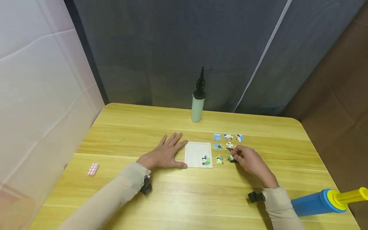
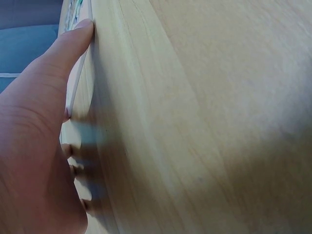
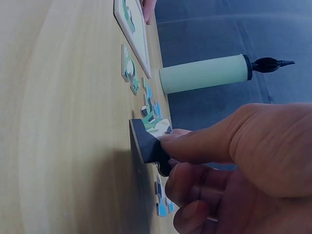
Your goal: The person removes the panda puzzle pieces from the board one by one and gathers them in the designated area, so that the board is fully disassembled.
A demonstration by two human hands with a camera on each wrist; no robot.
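A white puzzle tray (image 1: 195, 151) lies on the wooden table (image 1: 184, 195), with one piece (image 1: 205, 160) set in its near right corner. My left hand (image 1: 166, 153) lies flat on the table, fingers straight, its thumb against the tray's left edge (image 2: 78, 73). My right hand (image 1: 244, 158) pinches a green and black puzzle piece (image 1: 231, 157), tilting it up on edge off the table (image 3: 148, 141). Several loose pieces (image 1: 228, 142) lie in rows to the right of the tray, one green piece (image 1: 219, 159) right beside the tray.
A pale green hand pump (image 1: 198, 102) stands upright behind the tray. A blue and yellow pump (image 1: 327, 199) lies at the table's near right edge. A small pink block (image 1: 93, 169) sits at the left. Grey curtains hang behind the table.
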